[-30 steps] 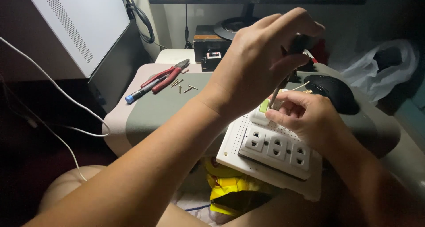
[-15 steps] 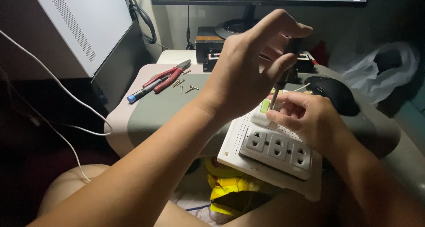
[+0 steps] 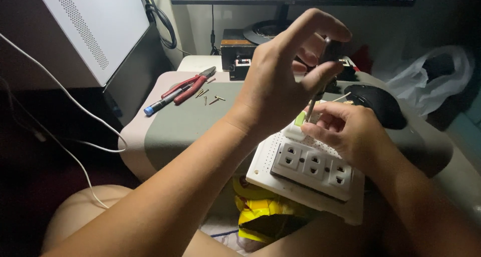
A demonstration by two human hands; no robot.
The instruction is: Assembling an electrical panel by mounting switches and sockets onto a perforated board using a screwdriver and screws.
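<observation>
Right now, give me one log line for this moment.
left hand: grips screwdriver handle | right hand: steadies shaft at socket panel | pliers, pen, loose screws: on cushion, untouched

At the centre, the socket plate (image 3: 305,174) under my hands is white with a fine grid of dots, its three outlets (image 3: 313,167) pale grey-white, and a small lime-green piece (image 3: 299,119) shows at its 12 o'clock edge. At 10 o'clock on the grey-green pad (image 3: 200,119) with its beige rim lie my red-handled pliers (image 3: 188,86), a black pen (image 3: 163,102) with a blue cap, and brass-coloured screws (image 3: 209,97). A black mouse (image 3: 378,104) sits at 2 o'clock, a yellow wrapper (image 3: 263,214) at 6 o'clock, and a white, perforated case (image 3: 95,26) at 10 o'clock.
</observation>
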